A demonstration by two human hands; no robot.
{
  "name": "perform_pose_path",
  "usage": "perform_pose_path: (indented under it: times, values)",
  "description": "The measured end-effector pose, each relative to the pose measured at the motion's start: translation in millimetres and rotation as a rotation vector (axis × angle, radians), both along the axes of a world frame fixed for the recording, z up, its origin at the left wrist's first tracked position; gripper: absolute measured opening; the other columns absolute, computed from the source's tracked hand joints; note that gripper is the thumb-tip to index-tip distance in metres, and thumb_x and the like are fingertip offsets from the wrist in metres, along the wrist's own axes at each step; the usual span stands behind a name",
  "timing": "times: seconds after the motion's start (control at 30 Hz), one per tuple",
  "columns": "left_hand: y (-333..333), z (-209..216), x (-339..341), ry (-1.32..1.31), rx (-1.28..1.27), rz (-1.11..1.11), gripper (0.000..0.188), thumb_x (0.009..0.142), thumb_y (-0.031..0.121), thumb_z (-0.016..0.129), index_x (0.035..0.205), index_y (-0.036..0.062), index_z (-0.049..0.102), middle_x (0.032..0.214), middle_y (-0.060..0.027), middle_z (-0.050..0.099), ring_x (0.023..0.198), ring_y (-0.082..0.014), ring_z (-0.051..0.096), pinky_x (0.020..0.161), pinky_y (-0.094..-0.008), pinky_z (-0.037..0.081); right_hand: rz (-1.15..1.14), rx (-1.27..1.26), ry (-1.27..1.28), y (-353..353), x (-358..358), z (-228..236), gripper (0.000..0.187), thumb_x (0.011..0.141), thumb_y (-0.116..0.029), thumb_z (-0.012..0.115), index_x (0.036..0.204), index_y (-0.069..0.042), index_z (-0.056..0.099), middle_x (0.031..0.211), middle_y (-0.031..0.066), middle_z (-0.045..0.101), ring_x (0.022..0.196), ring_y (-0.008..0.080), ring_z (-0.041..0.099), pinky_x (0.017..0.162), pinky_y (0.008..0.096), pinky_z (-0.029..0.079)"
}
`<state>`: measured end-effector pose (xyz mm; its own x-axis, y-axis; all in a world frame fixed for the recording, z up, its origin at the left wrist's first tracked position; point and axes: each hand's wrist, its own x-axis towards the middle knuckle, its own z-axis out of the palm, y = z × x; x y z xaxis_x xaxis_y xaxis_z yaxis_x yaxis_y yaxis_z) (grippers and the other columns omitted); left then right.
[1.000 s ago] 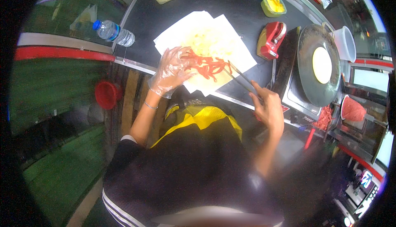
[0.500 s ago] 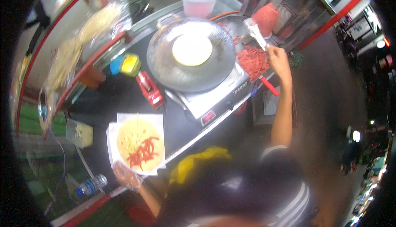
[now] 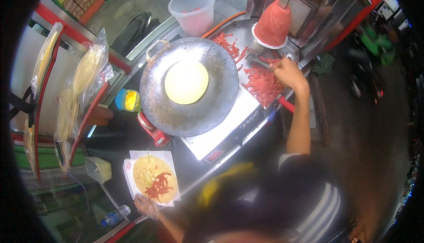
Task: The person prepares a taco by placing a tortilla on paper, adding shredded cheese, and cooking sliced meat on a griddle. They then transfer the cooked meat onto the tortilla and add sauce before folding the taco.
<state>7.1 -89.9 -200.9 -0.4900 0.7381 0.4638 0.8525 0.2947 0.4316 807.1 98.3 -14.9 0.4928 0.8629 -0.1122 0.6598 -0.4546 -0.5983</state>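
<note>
My right hand is closed round the handle of metal tongs, their tips low over the red shredded meat in the metal tray. By the counter's front edge, my left hand, in a clear plastic glove, grips the lower edge of white paper sheets. Its fingers are partly hidden. A flatbread lies on the paper, topped with pale chopped bits and a heap of red meat strips. Another pale round flatbread sits on the dark griddle pan.
The pan stands on a portable gas stove. Behind the tray rises a red meat cone. Around the counter are a white bucket, a yellow-filled tub, a red tool, a water bottle and bagged flatbreads.
My right hand has lowered the tongs from beside the meat cone down to the shredded meat. My left hand stays at the paper's edge. The view has shifted.
</note>
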Motion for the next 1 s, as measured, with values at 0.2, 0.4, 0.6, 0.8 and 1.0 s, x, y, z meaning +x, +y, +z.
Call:
perform_pose_path:
  times: [0.2,0.4,0.6,0.8,1.0]
  values:
    - [2,-3,-3,0.189,-0.122,0.019,0.044,0.115,0.039,0.061,0.128,-0.0012,0.076,0.119,-0.0236,0.078,0.112,-0.0408,0.074,0.100,-0.0505,0.058,0.014,0.042,0.081,60,-6,-51,0.048,0.104,-0.040,0.072,0.102,0.007,0.084,0.105,0.0376,0.079,0.111,0.0537,0.078,0.100,0.0576,0.058]
    - [5,-5,-3,0.130,-0.137,0.079,0.044,0.114,0.040,0.061,0.124,-0.0007,0.076,0.118,-0.0225,0.078,0.110,-0.0399,0.075,0.098,-0.0507,0.059,0.044,0.275,0.057,99,-9,-92,0.046,0.106,-0.040,0.073,0.111,0.004,0.087,0.098,0.0319,0.081,0.099,0.0453,0.081,0.093,0.0525,0.059]
    - [2,-13,-16,0.040,0.021,-0.119,0.033,0.110,0.030,0.069,0.122,0.0001,0.078,0.119,-0.0202,0.079,0.111,-0.0383,0.075,0.099,-0.0490,0.059,0.033,0.324,0.103,82,-15,-49,0.038,0.102,-0.033,0.078,0.115,0.001,0.088,0.108,0.0317,0.082,0.103,0.0454,0.082,0.095,0.0498,0.061]
    - [0,-19,-18,0.157,-0.084,0.015,0.031,0.109,0.026,0.069,0.124,0.0008,0.078,0.121,-0.0189,0.079,0.113,-0.0383,0.076,0.104,-0.0484,0.058,0.066,0.472,-0.053,54,-30,4,0.038,0.106,-0.034,0.076,0.121,0.000,0.086,0.092,0.0233,0.083,0.088,0.0313,0.083,0.083,0.0445,0.060]
    - [0,-15,-17,0.041,-0.164,0.109,0.029,0.109,0.026,0.068,0.122,0.0031,0.080,0.121,-0.0182,0.081,0.113,-0.0379,0.077,0.100,-0.0485,0.060,-0.030,0.571,-0.348,40,-58,46,0.038,0.106,-0.036,0.074,0.124,-0.006,0.086,0.099,0.0298,0.080,0.096,0.0499,0.080,0.085,0.0534,0.061]
